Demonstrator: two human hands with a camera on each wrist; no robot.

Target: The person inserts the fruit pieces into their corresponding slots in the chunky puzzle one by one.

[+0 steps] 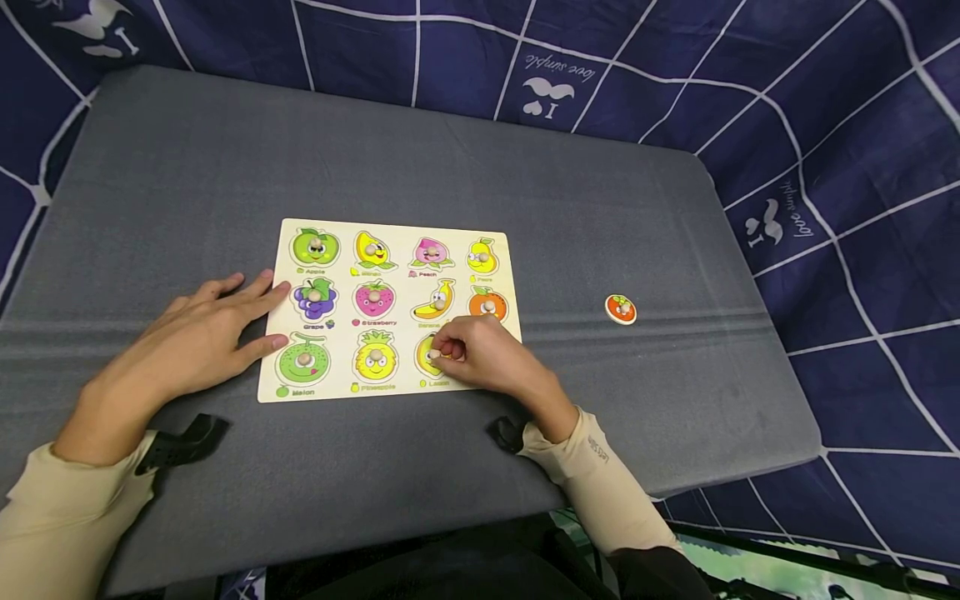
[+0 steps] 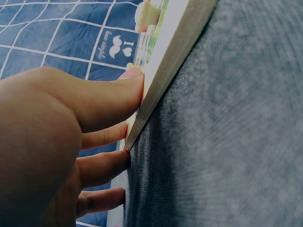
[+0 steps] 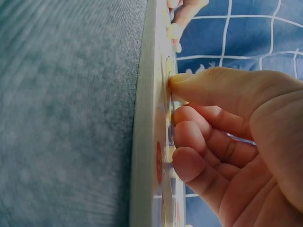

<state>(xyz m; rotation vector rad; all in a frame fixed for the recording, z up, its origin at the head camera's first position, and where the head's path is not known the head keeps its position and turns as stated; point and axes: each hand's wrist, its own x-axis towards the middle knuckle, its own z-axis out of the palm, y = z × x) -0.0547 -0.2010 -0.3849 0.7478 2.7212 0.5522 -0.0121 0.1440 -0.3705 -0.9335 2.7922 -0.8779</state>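
Note:
A cream wooden fruit puzzle board (image 1: 341, 312) lies on the grey table, with knobbed pieces in its slots. My right hand (image 1: 483, 354) is over the board's bottom right part. Its thumb and forefinger pinch the yellow lemon puzzle piece (image 1: 425, 360) by its knob, and the piece lies in or right at its slot. The other fingers (image 3: 189, 163) curl beside the board's face. This hand hides the bottom right corner. My left hand (image 1: 198, 337) rests at the left side, its fingers spread and its thumb (image 2: 111, 97) touching the board's edge.
Off to the right, a loose red-orange tomato-like piece (image 1: 621, 309) lies on the grey padded table (image 1: 600, 225). Dark blue cloth (image 1: 465, 62) with white lines hangs behind the table and along its right side. Black wrist straps (image 1: 187, 442) sit at both cuffs.

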